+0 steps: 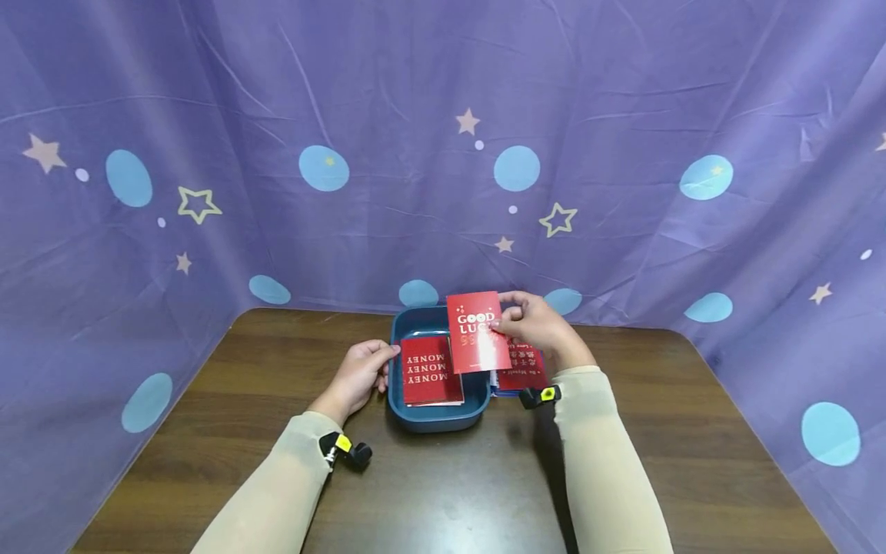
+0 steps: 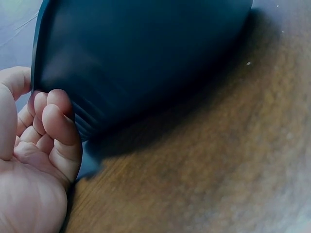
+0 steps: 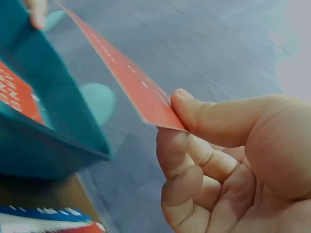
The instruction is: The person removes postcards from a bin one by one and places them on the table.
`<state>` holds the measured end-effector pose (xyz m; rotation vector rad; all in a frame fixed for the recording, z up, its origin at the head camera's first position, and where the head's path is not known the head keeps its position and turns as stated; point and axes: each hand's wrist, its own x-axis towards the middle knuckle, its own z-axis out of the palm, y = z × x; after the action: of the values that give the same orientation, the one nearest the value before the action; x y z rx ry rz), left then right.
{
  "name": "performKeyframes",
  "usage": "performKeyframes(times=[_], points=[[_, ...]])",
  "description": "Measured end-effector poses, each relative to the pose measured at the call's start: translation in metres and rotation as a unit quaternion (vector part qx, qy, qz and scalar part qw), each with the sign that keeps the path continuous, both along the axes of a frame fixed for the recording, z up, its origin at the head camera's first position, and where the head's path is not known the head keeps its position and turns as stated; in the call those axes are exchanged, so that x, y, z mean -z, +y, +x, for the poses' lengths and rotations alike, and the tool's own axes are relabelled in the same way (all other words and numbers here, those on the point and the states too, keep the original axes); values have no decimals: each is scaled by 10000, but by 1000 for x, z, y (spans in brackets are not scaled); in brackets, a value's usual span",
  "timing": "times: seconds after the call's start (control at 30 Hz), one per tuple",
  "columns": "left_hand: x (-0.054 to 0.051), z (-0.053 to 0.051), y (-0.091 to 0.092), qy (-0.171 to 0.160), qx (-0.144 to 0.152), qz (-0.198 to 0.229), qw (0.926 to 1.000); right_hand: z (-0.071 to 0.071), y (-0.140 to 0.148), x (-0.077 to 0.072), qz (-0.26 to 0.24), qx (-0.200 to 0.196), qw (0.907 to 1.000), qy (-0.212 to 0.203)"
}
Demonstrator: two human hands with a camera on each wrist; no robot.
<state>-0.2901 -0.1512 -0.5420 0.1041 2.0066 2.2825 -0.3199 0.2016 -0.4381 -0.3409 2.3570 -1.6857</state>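
Observation:
A dark blue plastic bin [image 1: 438,424] stands on the table, its left wall held by my left hand [image 1: 360,375]. The left wrist view shows that hand's curled fingers [image 2: 63,124] against the outside of the wall, near the rim. Over the bin's right side, my right hand [image 1: 543,327] pinches a thin red card [image 1: 472,354] printed GOOD LUCK between thumb and fingers. Inside the bin lie red cards [image 1: 424,371] with MONEY printed on the top one. Right of the bin, partly hidden by my right hand, is a pile of red and blue printed cards [image 1: 524,375].
The brown wooden table [image 1: 277,369] carries the bin and cards. Behind it and at both sides hangs a purple curtain [image 1: 415,231] with stars and blue ovals. Each wrist wears a strap with a small black camera.

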Motion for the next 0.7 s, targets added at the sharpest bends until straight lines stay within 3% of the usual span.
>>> performKeyframes(times=[0.23,0.5,0.7], points=[[0,0,-1,-60,-68,4,10000,-2,42,2,353,329,9985,-242],[-1,1,-2,-32,-23,-14,10000,-7,72,23,744,722,9920,-725],[-1,-1,-1,-79,-32,62,9999,-11,79,35,1251,765,9849,-924]])
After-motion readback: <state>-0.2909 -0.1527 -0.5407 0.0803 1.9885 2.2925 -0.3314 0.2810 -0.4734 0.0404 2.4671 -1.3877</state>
